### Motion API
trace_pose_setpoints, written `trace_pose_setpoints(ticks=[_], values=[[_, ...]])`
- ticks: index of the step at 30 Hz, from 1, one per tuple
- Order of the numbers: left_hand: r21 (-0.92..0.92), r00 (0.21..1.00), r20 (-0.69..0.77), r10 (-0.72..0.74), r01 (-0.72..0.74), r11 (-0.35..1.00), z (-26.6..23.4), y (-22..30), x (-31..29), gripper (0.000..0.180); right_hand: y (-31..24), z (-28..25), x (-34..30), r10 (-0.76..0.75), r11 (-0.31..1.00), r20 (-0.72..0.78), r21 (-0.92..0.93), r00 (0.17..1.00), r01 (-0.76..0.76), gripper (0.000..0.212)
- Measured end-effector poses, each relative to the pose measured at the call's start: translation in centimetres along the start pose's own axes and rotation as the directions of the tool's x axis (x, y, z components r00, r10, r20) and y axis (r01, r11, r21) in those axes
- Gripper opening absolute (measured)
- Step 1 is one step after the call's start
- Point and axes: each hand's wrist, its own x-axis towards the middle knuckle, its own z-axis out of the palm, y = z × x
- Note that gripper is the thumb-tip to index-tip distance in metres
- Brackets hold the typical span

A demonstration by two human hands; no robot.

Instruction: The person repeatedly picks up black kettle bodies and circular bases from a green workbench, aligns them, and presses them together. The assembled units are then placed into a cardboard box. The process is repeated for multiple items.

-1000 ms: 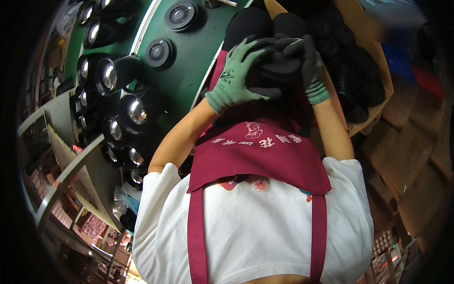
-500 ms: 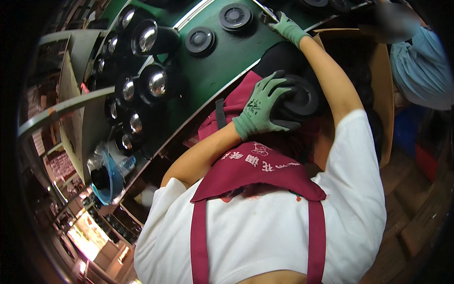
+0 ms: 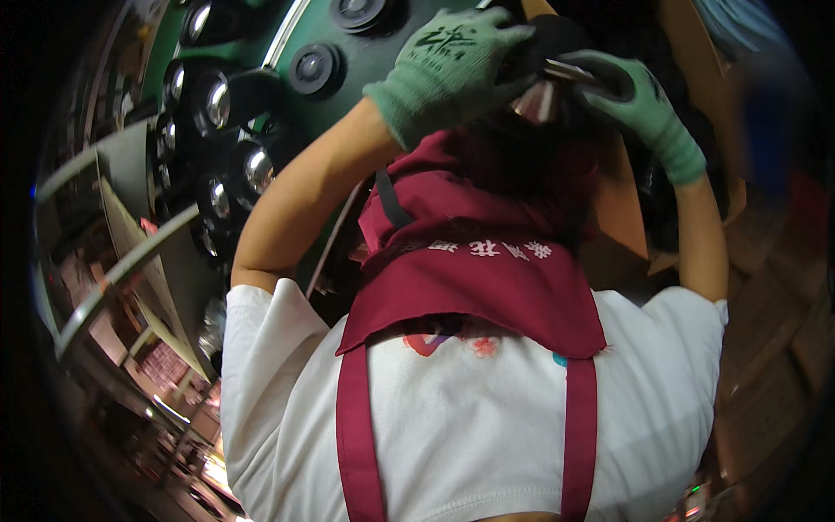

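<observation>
In front of my chest I hold a round black part (image 3: 561, 36) with a shiny metallic surface (image 3: 537, 103) showing at its lower side. My left hand (image 3: 457, 70), in a green glove with dark fingertips, is closed on its left side. My right hand (image 3: 639, 100), gloved alike, is closed round a slim metal tool (image 3: 570, 71), whose bright end lies against or just over the part. The tool's exact kind does not show, and some left fingertips are hidden. A maroon apron (image 3: 470, 278) lies below my hands.
A green worktop (image 3: 365, 74) bears black ribbed discs (image 3: 314, 69). To the left stand several black housings with mirror-like domes (image 3: 217, 100), beside a metal rail (image 3: 130, 248). An open carton (image 3: 619, 204) is at the right, with black parts inside. Another person's blue clothing (image 3: 739, 22) shows beyond.
My right hand has come back from the worktop toward me with the metal tool. My left hand has raised the black part away from me and tilted it, so its shiny surface shows.
</observation>
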Motion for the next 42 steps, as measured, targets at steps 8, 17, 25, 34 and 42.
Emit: trace_pose_setpoints(ticks=[8, 17, 25, 34, 42], values=[[0.544, 0.972, 0.059, -0.228, 0.160, 0.824, 1.9, 4.4, -0.1, 0.032, 1.3, 4.5, 4.6, -0.348, 0.711, -0.233, -0.697, 0.908, 0.093, 0.048], [0.340, 0.907, 0.223, -0.357, 0.271, 0.901, 1.5, 3.5, -1.3, 0.041, 3.2, 6.0, 5.7, -0.294, 0.785, -0.201, -0.609, 0.935, 0.116, 0.044], [0.193, 0.822, 0.495, -0.282, 0.213, 0.958, -1.4, 2.1, 1.3, 0.049, 4.9, 7.3, 4.9, -0.264, 0.751, -0.212, -0.657, 0.941, 0.063, 0.041], [-0.028, 0.905, 0.413, -0.098, 0.121, 0.992, 1.1, -3.1, -0.3, 0.056, 0.5, 7.4, 1.5, -0.374, 0.675, -0.346, -0.738, 0.861, -0.003, 0.028], [-0.242, 0.845, 0.408, 0.345, -0.265, 0.934, 1.2, -3.8, 1.0, 0.057, -6.2, 1.5, -0.1, 0.468, 0.811, 0.280, 0.242, 0.838, -0.533, 0.037]])
